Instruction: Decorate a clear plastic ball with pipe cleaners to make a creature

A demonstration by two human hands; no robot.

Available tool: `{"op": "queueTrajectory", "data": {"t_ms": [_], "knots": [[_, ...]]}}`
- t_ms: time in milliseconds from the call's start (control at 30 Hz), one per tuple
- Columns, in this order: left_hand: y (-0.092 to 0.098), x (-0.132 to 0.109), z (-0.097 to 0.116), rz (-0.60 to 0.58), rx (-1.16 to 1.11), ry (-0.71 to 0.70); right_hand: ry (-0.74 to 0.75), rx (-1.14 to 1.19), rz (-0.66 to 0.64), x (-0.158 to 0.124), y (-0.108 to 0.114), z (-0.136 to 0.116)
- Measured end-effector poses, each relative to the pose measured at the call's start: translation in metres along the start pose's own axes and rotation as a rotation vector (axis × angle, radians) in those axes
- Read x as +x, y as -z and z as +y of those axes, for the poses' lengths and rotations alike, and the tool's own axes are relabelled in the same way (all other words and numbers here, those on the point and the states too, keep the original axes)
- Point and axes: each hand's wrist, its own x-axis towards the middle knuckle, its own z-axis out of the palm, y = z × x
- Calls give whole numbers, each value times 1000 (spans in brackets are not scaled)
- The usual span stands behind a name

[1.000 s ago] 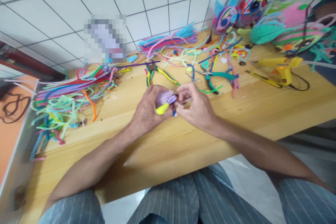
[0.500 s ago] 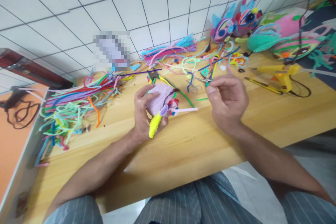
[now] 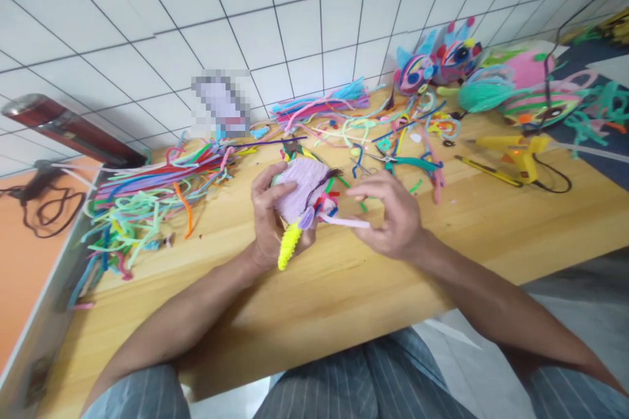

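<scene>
My left hand (image 3: 271,209) is closed round a lavender pipe-cleaner ball (image 3: 302,184) and holds it above the table. From its lower side sticks a yellow spiral cone (image 3: 289,245), beside a small lavender loop (image 3: 307,217). Red, pink and blue bits and a dark tassel sit on the ball's right side. A pale pink pipe cleaner (image 3: 344,221) juts out to the right. My right hand (image 3: 390,213) is open, thumb and forefinger apart, by that pipe cleaner's free end; whether the thumb touches it I cannot tell. Teal-handled pliers (image 3: 415,162) lie just beyond my right hand.
Pipe-cleaner bundles (image 3: 157,177) spread at left, with another bundle (image 3: 322,105) by the wall. A yellow glue gun (image 3: 523,152) and a yellow utility knife (image 3: 486,171) lie at right. Finished pipe-cleaner figures (image 3: 415,71) stand behind. A red-brown flask (image 3: 73,131) is at far left.
My right hand has let go of the teal-handled pliers and moved left and down to the pale pink pipe cleaner, its fingers opening. My left hand still holds the ball in nearly the same place.
</scene>
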Motion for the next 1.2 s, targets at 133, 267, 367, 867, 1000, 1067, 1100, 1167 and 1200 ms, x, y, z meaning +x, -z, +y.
{"op": "queueTrajectory", "data": {"t_ms": [133, 267, 367, 867, 1000, 1067, 1100, 1167, 1200], "knots": [[-3, -2, -6, 42, -170, -69, 79, -16, -24, 1, -11, -14], [-5, -8, -6, -8, -81, -56, 68, -70, -11, 1, -17, -18], [-5, -11, -4, -25, -14, -50, 69, -93, -10, 3, -19, -19], [-11, -13, -3, -156, -230, 20, 64, -252, -65, -2, -26, -6], [-16, -17, -6, -141, -243, 56, 58, -385, -93, -6, -31, -6], [-17, -18, -7, -131, -246, 76, 57, -422, -98, -7, -33, -8], [-18, -19, -8, -129, -251, 81, 61, -426, -92, -7, -34, -9], [-18, -20, -8, -131, -275, 85, 81, -415, -64, -6, -34, -10], [-19, -20, -8, -128, -291, 85, 98, -399, -42, -5, -33, -10]]}}
